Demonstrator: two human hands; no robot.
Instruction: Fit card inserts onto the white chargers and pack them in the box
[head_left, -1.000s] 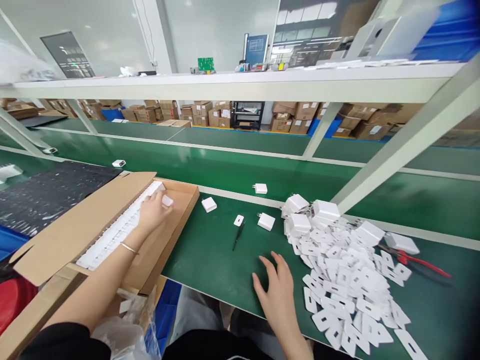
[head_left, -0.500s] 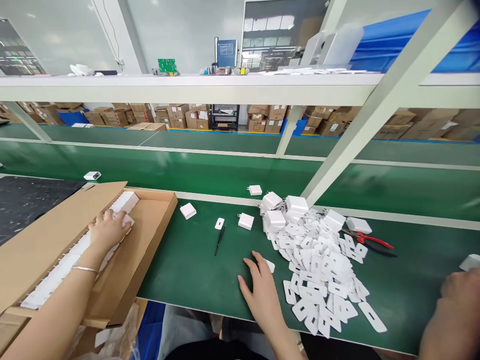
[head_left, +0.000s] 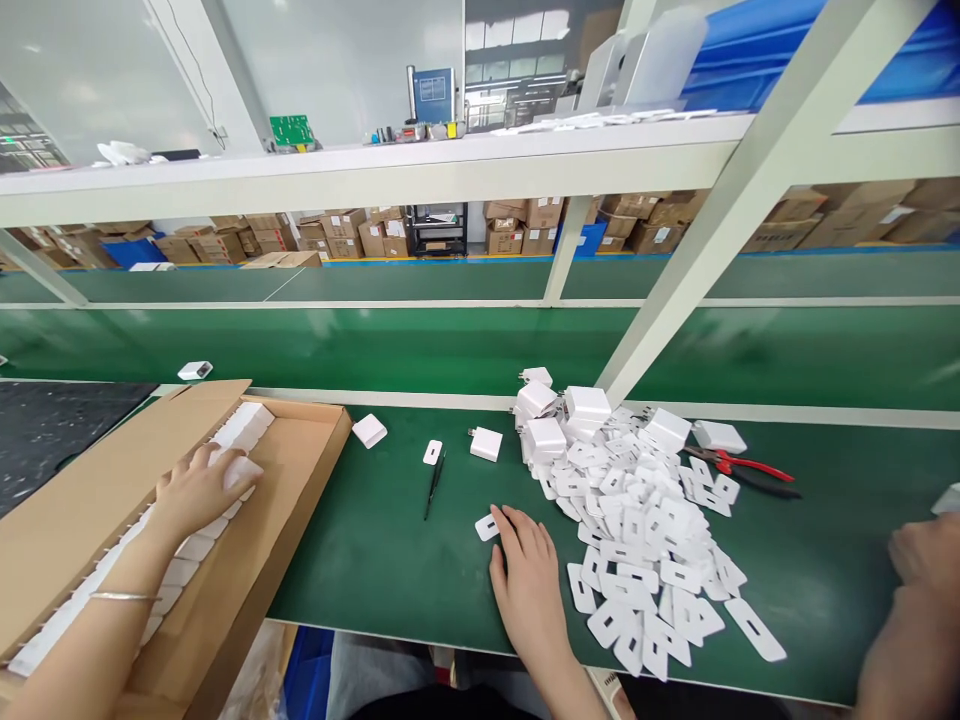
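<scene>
My left hand (head_left: 196, 492) reaches into an open cardboard box (head_left: 311, 425) at the left. Its fingers are closed round a white charger block (head_left: 241, 472), above a row of similar white blocks (head_left: 247, 425). My right hand (head_left: 529, 575) lies over the green tabletop with fingers stretched out. Its fingertips touch a small white slotted plate (head_left: 487, 527). To its right is a heap of white slotted plates (head_left: 637, 530), with several charger blocks (head_left: 587, 403) at its far end. Black tweezers (head_left: 434, 487) lie beside another small plate (head_left: 432, 452).
Red-handled pliers (head_left: 750, 468) lie right of the heap. Single chargers stand on the table (head_left: 486, 444) and on the green belt (head_left: 375, 350). Another person's blurred hand (head_left: 930, 555) is at the right edge. A slanted white post (head_left: 697, 240) and a shelf (head_left: 375, 185) cross above.
The small plate has come out to the left of my right hand's fingers, which are closer together. A charger on the belt has shifted right towards the heap. The view has tilted slightly.
</scene>
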